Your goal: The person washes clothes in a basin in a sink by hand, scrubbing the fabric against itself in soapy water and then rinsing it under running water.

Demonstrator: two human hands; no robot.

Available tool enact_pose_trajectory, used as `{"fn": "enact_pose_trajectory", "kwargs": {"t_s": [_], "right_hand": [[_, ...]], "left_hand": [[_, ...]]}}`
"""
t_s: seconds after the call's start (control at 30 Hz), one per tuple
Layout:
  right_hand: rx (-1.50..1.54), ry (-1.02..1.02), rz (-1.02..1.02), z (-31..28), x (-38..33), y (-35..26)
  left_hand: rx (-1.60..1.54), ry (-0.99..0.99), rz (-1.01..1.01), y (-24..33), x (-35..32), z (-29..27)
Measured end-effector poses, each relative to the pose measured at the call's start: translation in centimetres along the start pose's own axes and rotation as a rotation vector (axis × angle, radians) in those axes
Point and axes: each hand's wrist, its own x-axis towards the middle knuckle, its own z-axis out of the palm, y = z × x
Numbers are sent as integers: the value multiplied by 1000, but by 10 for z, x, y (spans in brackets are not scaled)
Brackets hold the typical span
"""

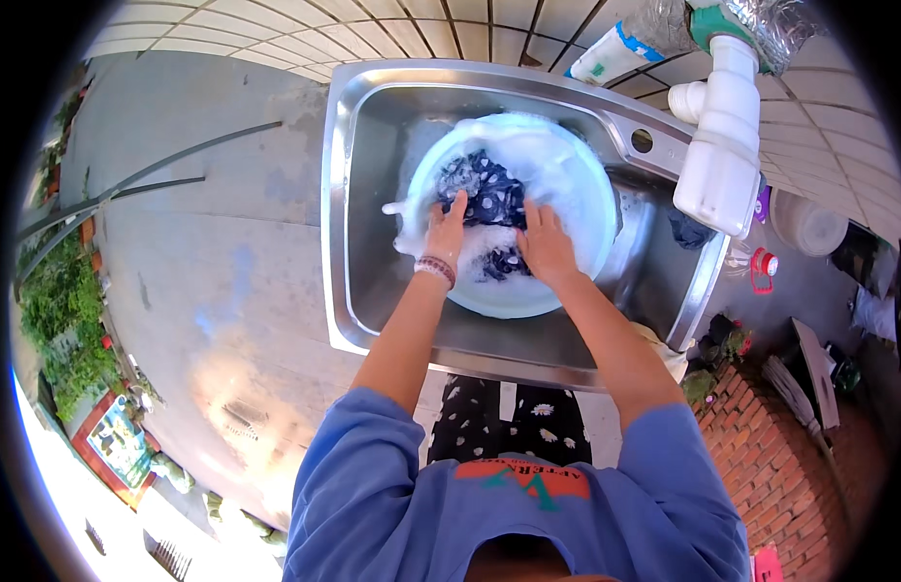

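Note:
A dark navy cloth with white spots (pixel 494 192) lies in soapy water inside a pale blue round basin (pixel 606 209). White foam (pixel 543 150) covers much of the water and part of the cloth. My left hand (pixel 447 233), a beaded bracelet at its wrist, grips the cloth's left edge with thumb and fingers. On the opposite edge, my right hand (pixel 547 244) holds the same cloth, its fingertips partly in the suds. Between my wrists, another bit of dark spotted cloth (pixel 504 263) shows through the foam; whether it is the same piece, I cannot tell.
The basin sits in a stainless steel sink (pixel 373 107) with a raised rim. White drain pipes (pixel 727 136) stand at the upper right, near the sink's corner. A dark crumpled item (pixel 691 231) lies at the sink's right side. Beyond are a red-capped bottle (pixel 764 267) and brickwork (pixel 771 446).

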Motion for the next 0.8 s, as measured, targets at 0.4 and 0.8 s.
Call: {"fn": "enact_pose_trajectory", "kwargs": {"t_s": [0.4,0.8], "right_hand": [[527,108,-108,-35,-46,-106],[396,446,281,-12,27,-6]], "left_hand": [[-912,-704,-290,25,-9,5],[-665,-214,-142,18,-28,-3]]}}
